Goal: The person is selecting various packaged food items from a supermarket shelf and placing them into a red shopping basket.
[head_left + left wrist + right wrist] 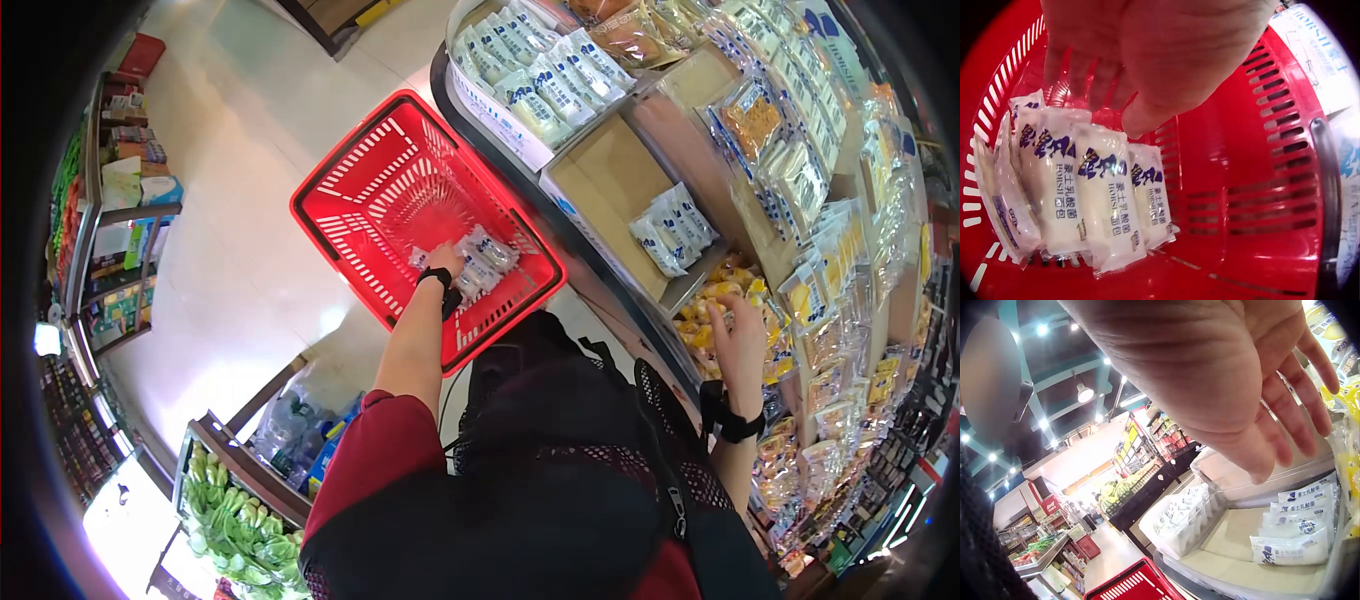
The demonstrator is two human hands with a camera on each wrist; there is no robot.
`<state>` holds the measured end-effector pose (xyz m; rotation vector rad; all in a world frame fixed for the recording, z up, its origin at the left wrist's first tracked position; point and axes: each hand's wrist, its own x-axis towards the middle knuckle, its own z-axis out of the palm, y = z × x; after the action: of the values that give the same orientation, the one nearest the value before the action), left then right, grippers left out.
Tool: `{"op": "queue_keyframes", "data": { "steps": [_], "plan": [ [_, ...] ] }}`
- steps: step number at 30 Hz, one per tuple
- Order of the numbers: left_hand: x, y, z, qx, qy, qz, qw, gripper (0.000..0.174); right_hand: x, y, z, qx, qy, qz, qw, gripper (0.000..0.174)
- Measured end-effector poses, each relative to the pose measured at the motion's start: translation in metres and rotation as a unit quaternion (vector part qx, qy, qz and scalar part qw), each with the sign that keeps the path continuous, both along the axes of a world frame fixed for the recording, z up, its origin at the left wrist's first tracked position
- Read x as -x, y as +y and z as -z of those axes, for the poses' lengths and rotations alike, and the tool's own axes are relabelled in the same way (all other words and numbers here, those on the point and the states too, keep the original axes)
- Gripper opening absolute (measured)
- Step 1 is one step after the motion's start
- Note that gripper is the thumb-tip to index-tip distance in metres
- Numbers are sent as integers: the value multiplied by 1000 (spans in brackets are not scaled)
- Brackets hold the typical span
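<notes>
In the head view, the left hand (446,263) was inside the basket (433,218) by wrapped bread (488,260); the right hand (740,340) hung near yellow packs (697,325). The left wrist view showed nothing gripped; the bread seemed light, squashable, best pinched by its sealed ends. The right wrist view showed loose, unladen fingers (1289,407).

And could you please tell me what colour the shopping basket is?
The shopping basket is red, best seen in the head view.
</notes>
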<state>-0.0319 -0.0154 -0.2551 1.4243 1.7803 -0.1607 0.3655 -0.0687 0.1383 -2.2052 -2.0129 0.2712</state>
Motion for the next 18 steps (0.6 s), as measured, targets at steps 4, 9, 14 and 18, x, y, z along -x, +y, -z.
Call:
{"op": "queue_keyframes", "data": {
  "steps": [4, 9, 14, 18],
  "plan": [
    [-13, -8, 0, -28, 78, 33, 996, 51, -3, -5, 6, 18, -11, 6, 1000, 18],
    [2, -5, -6, -66, 73, 39, 994, 44, 0, -6, 17, 8, 6, 2, 1000, 17],
    [1, -15, -56, -151, -94, -47, 983, 28, 5, 15, 15, 13, 21, -13, 1000, 17],
    [8, -6, -169, -196, -169, -90, 962, 21, 19, 31, 20, -10, 85, -90, 992, 18]
  ]
}}
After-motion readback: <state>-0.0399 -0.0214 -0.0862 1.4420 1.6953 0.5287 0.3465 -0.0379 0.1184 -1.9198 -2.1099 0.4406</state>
